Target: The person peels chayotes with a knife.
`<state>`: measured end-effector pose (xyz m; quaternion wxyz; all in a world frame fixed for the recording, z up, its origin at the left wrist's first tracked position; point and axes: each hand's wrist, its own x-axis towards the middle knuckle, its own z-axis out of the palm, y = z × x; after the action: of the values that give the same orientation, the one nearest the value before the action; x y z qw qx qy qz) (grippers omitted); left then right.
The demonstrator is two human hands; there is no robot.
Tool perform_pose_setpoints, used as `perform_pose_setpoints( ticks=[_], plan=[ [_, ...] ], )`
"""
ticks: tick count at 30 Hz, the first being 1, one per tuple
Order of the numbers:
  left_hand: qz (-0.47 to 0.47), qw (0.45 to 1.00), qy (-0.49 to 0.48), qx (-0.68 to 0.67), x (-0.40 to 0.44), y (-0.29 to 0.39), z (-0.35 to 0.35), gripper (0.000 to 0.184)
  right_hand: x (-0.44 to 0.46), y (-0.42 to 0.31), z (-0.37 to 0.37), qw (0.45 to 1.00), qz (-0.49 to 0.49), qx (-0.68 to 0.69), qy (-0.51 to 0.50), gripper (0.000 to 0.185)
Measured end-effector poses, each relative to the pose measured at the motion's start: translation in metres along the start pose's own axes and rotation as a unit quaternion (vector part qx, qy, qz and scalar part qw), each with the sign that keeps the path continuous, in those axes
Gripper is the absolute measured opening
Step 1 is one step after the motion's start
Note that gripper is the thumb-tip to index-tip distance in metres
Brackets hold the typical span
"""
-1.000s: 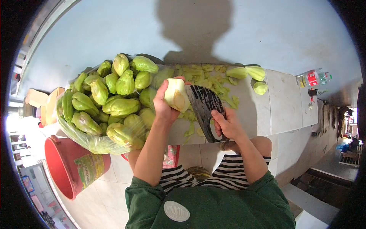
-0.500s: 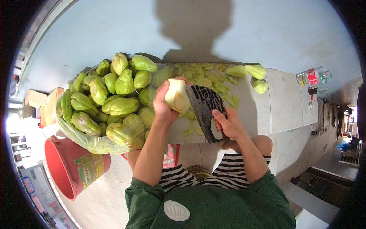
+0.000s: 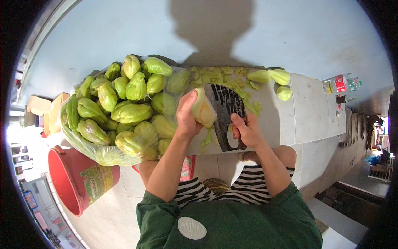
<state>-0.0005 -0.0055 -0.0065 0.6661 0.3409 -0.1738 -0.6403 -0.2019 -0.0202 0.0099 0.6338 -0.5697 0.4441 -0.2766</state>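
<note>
A: While the surface [image 3: 286, 128] is shared by full bag and strewn waste, how much of the peeling can be judged done?

B: A small part, it seems. At the left, the bag [image 3: 99, 155] is heaped with unpeeled chayotes [image 3: 132, 115]; toward the right, three pale chayotes [image 3: 259, 76] appear finished.

A: And between them?

B: The knife [image 3: 223, 101] is gripped by the right hand [image 3: 248, 130], its thumb pressed to the flat. The held chayote [image 3: 202, 103] is clasped in the left hand [image 3: 187, 116], beside the blade; whether they touch cannot be told. Judged by its bared flesh, it is largely peeled.

A: How are the materials described?

B: The surface is covered in smooth, pale tile, the bag made of clear, crinkled film. The blade is broad, dark and spotted. The unpeeled chayotes are pear-shaped, glossy and furrowed; the held chayote is creamy. Thin, ragged peels [image 3: 238, 86] are scattered behind the knife.
</note>
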Motion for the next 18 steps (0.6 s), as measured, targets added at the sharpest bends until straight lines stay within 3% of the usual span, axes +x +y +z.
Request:
perform_pose_setpoints(
  ticks=[9,11,18],
  plan=[
    [0.011,0.999,0.033,-0.034,-0.006,-0.009,0.018,0.033,0.002,0.002,0.005,0.999,-0.001,0.041,0.030,0.039],
    [0.002,0.997,0.057,-0.045,-0.004,-0.011,0.018,0.032,0.002,0.001,0.007,0.997,0.005,0.060,0.045,0.048],
    [0.007,1.000,0.022,0.007,-0.004,-0.001,0.022,0.033,0.003,0.005,0.008,0.996,0.011,0.079,0.040,0.047]
  ],
)
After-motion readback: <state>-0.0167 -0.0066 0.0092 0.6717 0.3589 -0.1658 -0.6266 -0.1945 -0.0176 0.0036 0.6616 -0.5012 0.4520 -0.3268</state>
